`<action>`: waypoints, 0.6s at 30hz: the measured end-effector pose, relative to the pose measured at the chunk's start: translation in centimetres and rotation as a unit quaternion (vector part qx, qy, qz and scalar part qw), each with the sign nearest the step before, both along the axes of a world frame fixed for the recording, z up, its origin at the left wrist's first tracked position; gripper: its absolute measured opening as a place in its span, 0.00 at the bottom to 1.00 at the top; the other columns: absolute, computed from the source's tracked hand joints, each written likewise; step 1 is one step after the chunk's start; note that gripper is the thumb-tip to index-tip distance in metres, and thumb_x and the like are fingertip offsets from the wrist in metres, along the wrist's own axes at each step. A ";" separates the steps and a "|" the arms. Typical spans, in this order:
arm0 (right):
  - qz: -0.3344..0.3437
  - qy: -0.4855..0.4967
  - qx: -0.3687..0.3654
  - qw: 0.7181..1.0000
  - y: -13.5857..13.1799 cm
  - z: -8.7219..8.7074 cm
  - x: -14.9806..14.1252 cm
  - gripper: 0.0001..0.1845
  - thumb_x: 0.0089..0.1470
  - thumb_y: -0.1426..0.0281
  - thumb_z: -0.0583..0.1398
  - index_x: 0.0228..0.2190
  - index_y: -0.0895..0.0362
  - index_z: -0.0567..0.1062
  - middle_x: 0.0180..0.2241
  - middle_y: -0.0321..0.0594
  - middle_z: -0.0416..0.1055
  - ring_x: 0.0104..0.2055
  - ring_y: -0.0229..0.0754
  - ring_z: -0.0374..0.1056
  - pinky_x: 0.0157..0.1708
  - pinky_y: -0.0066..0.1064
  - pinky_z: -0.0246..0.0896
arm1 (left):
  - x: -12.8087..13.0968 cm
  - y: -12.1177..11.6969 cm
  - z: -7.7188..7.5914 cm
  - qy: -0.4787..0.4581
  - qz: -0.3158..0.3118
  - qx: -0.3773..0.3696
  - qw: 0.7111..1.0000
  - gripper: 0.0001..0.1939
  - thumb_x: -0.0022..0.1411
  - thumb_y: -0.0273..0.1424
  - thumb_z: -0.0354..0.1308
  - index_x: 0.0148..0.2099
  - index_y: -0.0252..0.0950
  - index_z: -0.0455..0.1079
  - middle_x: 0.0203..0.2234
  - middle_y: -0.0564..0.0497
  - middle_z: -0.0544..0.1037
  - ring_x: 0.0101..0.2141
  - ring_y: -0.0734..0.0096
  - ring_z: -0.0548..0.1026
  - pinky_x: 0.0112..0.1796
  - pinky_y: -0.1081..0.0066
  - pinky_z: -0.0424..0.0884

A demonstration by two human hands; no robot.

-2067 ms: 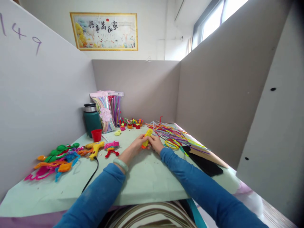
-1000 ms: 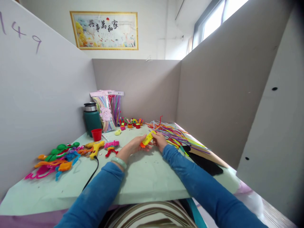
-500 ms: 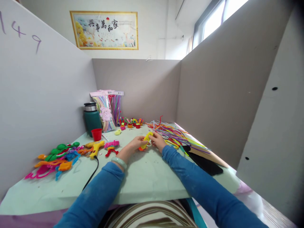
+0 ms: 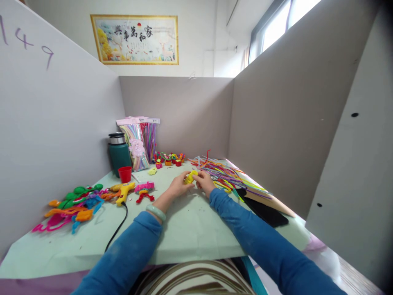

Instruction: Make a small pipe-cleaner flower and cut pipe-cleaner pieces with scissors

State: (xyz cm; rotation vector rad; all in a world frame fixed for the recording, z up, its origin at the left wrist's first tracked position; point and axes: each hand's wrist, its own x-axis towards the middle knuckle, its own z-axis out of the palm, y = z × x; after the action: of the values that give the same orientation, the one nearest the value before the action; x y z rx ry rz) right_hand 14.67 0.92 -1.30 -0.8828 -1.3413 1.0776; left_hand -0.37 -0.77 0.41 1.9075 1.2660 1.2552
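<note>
Between both hands (image 4: 191,184), yellow piece (image 4: 190,177).

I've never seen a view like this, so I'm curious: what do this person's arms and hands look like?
Both arms wear long blue sleeves, wrinkled near the cuffs. The hands are bare, without gloves. A smooth, pale green bangle circles the left wrist; none shows on the right.

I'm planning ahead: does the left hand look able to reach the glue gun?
Probably, if freed: the left hand holds a yellow piece, and a pink piece lies before the glue gun.
</note>
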 end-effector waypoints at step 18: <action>-0.010 0.016 0.048 0.999 0.0 0.1 -0.2 0.18 0.39 0.58 0.63 0.28 0.57 0.67 0.21 0.29 0.65 0.17 0.30 0.54 0.16 0.25 0.47 | 0.1 -0.7 0.9 -0.238 -0.192 -0.309 0.901 0.17 0.60 0.33 0.49 0.46 0.28 0.68 0.28 0.41 0.77 0.21 0.68 0.74 0.24 0.69 0.72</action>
State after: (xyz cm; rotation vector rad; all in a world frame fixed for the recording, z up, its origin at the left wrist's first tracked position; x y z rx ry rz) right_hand 14.47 0.89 -1.25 -0.8027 -1.3446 0.9997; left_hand -0.26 -1.48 1.29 1.2096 0.8310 0.8864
